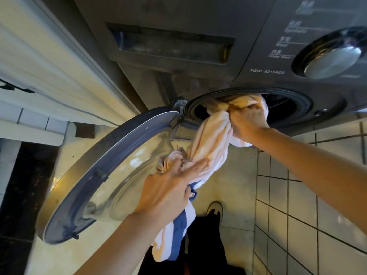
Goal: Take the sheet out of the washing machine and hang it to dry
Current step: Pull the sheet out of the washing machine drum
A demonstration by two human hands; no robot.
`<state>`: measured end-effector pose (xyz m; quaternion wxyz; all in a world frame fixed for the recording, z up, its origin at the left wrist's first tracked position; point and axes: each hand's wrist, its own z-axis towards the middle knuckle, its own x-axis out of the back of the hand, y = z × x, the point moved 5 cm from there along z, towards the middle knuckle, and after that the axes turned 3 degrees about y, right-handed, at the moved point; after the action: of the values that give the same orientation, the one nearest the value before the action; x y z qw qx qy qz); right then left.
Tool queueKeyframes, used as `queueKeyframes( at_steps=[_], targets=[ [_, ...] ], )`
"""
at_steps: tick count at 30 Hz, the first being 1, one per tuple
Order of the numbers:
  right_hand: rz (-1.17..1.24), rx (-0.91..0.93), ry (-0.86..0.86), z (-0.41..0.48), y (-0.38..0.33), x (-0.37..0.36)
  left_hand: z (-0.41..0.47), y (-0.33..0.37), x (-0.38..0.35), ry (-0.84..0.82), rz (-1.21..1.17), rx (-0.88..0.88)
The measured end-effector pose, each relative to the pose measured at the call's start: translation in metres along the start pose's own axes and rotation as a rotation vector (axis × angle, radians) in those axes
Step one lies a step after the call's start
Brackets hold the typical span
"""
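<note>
At the lower left of the frame, the washing machine's [178, 72] round glass door [111, 175] hangs wide open. Just right of it, the left hand [168, 187] clutches a bunched fold of the sheet [212, 143], a pale twisted rope with a blue stripe. Above and to the right, the right hand [246, 120] is clenched round the sheet at the drum mouth [282, 108], where more fabric leads inside. The loose tail dangles below the left hand toward the floor tiles [297, 205] and a shoe [215, 209]. It could drag and get dirty. A hard pull might also snag the twist on the hinge [179, 106].
</note>
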<state>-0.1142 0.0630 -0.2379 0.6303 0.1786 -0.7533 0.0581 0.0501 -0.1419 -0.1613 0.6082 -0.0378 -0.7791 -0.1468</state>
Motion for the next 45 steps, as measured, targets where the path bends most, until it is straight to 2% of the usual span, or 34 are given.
queueKeyframes(
  at_steps=[2, 4, 8, 10, 14, 16, 19, 23, 25, 28, 32, 35, 39, 42, 45],
  targets=[
    [0.037, -0.026, 0.000, -0.006, -0.001, 0.008, 0.008, -0.003, -0.011, -0.078, 0.031, 0.031],
    [0.152, 0.025, -0.033, -0.017, -0.005, 0.013, 0.012, -0.006, -0.022, -0.121, 0.047, 0.079],
    [0.523, 0.126, -0.267, -0.048, -0.016, 0.025, 0.017, -0.011, -0.043, -0.214, 0.005, 0.210],
    [0.624, 0.206, -0.312, -0.065, -0.022, 0.031, 0.017, -0.013, -0.049, -0.214, -0.019, 0.254],
    [0.676, 0.372, -0.235, -0.096, -0.035, 0.045, 0.013, -0.020, -0.054, -0.184, -0.131, 0.324],
    [0.667, 0.380, -0.186, -0.107, -0.040, 0.049, 0.009, -0.024, -0.053, -0.168, -0.187, 0.361],
    [0.591, 0.329, -0.152, -0.116, -0.050, 0.047, 0.003, -0.026, -0.041, -0.056, -0.268, 0.400],
    [0.550, 0.337, -0.067, -0.123, -0.078, 0.050, 0.003, -0.010, -0.028, 0.000, -0.330, 0.268],
    [0.636, 0.319, 0.017, -0.124, -0.089, 0.058, 0.003, -0.001, -0.026, -0.039, -0.370, 0.204],
    [0.799, 0.220, 0.078, -0.126, -0.098, 0.066, 0.001, 0.000, -0.024, -0.089, -0.377, 0.212],
    [0.970, 0.190, 0.101, -0.133, -0.102, 0.072, -0.005, -0.009, -0.014, -0.011, -0.296, 0.196],
    [0.832, 0.369, 0.183, -0.134, -0.102, 0.074, -0.012, -0.013, -0.009, 0.018, -0.239, 0.172],
    [0.524, 0.555, 0.166, -0.124, -0.096, 0.059, -0.018, -0.018, -0.004, 0.067, -0.183, 0.155],
    [0.415, 0.656, 0.110, -0.111, -0.091, 0.046, -0.022, -0.020, -0.003, 0.065, -0.156, 0.147],
    [0.330, 0.691, -0.030, -0.087, -0.085, 0.030, -0.026, -0.024, 0.000, 0.063, -0.168, 0.153]
  ],
)
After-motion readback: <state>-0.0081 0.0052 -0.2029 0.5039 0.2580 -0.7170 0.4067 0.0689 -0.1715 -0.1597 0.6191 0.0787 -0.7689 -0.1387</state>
